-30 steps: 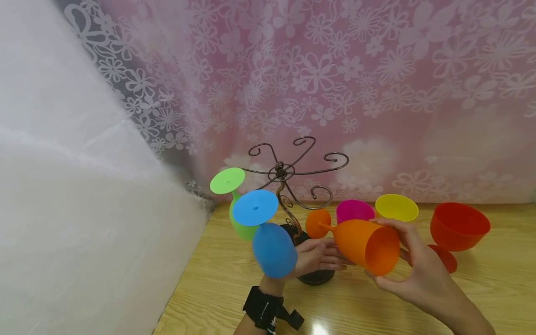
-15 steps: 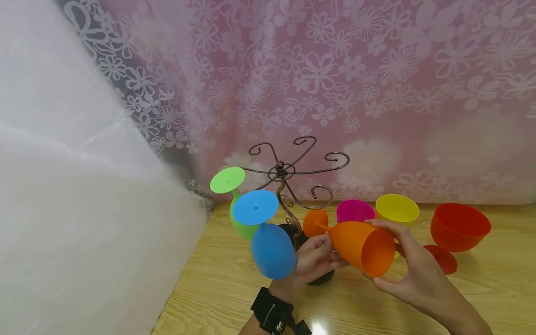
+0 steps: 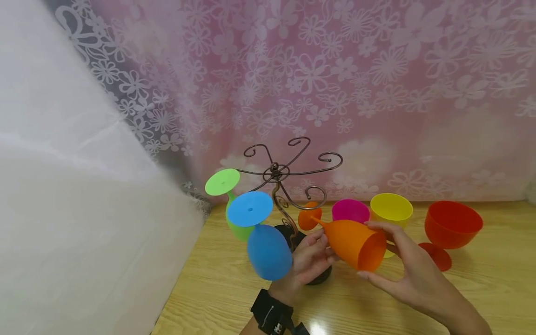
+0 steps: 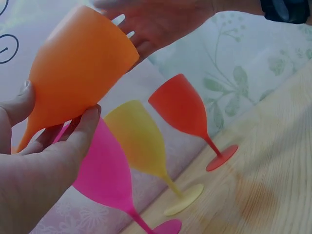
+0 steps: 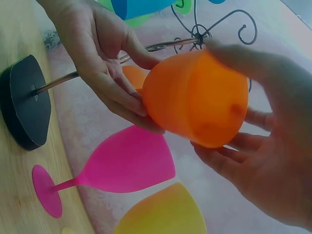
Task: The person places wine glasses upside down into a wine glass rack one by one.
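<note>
An orange goblet (image 3: 347, 242) is held in the air on its side, its mouth toward the lower right and its foot toward the stand. My right hand (image 3: 412, 270) grips it near the rim, thumb on one side and fingers on the other. At the base of the bowl, my left hand (image 3: 311, 260) holds it between thumb and fingers, as the left wrist view shows. Behind the hands stands a dark metal glass rack (image 3: 275, 172) with curled arms. A blue goblet (image 3: 269, 251) and a green goblet (image 3: 234, 218) hang upside down on its left side.
A magenta goblet (image 3: 351, 211), a yellow goblet (image 3: 391, 207) and a red goblet (image 3: 452, 225) stand upright on the wooden table (image 3: 494, 288), right of the rack. A pink flowered curtain (image 3: 318, 70) hangs behind, and a white sheet (image 3: 83, 209) borders the left side.
The orange goblet has moved slightly left. My left hand has shifted up to the base of its bowl, with the thumb now near the stem. The hanging goblets stay put.
</note>
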Tool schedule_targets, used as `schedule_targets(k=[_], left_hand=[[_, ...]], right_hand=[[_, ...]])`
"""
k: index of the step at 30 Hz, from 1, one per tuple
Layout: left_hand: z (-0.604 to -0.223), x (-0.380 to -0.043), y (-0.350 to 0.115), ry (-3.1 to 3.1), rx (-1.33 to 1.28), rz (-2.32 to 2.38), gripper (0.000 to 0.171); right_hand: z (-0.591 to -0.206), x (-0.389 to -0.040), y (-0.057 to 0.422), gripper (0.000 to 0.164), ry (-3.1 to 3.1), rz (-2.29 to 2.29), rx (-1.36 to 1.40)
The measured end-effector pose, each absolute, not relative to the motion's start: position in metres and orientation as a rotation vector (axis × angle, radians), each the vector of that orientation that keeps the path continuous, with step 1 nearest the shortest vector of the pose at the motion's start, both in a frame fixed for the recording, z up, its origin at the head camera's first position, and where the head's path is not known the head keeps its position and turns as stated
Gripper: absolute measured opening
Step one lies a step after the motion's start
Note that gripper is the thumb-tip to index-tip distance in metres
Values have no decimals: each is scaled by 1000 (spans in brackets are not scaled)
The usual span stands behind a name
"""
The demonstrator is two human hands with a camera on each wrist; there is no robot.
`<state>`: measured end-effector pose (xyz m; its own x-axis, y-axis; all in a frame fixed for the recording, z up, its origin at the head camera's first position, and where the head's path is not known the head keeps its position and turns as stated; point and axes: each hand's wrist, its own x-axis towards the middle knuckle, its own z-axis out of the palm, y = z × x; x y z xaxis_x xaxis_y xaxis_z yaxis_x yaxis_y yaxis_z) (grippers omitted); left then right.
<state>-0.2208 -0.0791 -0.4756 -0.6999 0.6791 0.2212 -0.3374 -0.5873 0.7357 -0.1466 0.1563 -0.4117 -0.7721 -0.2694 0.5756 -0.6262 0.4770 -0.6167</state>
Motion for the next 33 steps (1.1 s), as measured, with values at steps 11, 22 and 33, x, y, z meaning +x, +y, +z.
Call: schedule_targets(k=[11,22,33], left_hand=[[-475,-225,-84,1050,589,2275,57],[-479,-227,-86,1061,737,2280,38],[-479,-229,-85,1088,940,2242,41]], right_hand=[[-410,-144,153,54,-2511,1246,517],[-417,-148,154,74,-2637,1291,562],[-421,-150,153,87,-2712,1231,575]])
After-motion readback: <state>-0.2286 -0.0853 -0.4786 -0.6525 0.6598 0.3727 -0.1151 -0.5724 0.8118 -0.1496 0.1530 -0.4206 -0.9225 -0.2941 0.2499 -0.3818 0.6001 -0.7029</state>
